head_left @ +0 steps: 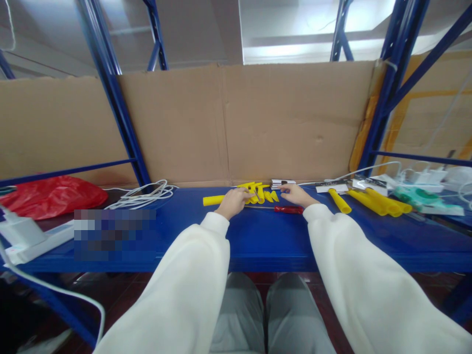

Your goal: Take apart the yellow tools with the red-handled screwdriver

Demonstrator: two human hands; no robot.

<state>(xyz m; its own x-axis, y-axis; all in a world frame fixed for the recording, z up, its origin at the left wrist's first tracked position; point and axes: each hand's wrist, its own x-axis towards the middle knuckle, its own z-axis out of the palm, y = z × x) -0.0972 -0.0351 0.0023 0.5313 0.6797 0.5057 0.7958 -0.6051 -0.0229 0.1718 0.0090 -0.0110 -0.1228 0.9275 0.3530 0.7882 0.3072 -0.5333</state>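
Observation:
My left hand [235, 201] is closed, its fingertips together at a row of yellow cut pieces [261, 193] on the blue shelf [258, 241]. The fingers partly cover the pieces they grip. A yellow tube [213, 200] lies just left of that hand. My right hand [297, 194] has its thumb and forefinger apart, beside small yellow triangular pieces [272, 196] and just in front of a small silver-and-black object [282, 183]. A screwdriver with a red handle [288, 210] lies below the right hand, its thin shaft pointing left.
More yellow tubes [381, 202] lie at the right, near white packets [332, 188] and a green item [415, 197]. Coiled white cable [147, 195], a red bag [55, 196] and a power strip [40, 246] are at the left. A cardboard panel [258, 123] stands behind, between blue posts.

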